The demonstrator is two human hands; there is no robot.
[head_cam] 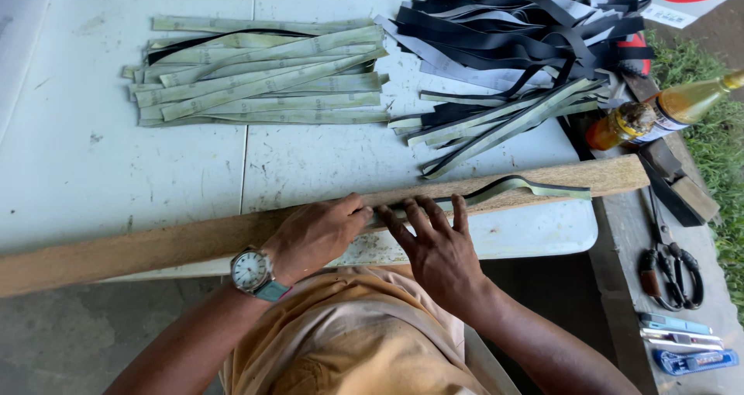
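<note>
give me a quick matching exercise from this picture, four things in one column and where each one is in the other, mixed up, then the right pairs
Things:
1. wooden plank
2. pale green strip pile
3. glue bottle
4. scissors

Places:
A. lying near the right edge, below the bottle
B. stacked flat on the far left part of the white table
C. lying on its side at the right, beside the black strip heap
D. across the table's near edge, under the left hand and right hand, which press a strip onto it

Pairs: 1-D, 2-B, 3-C, 4-A
</note>
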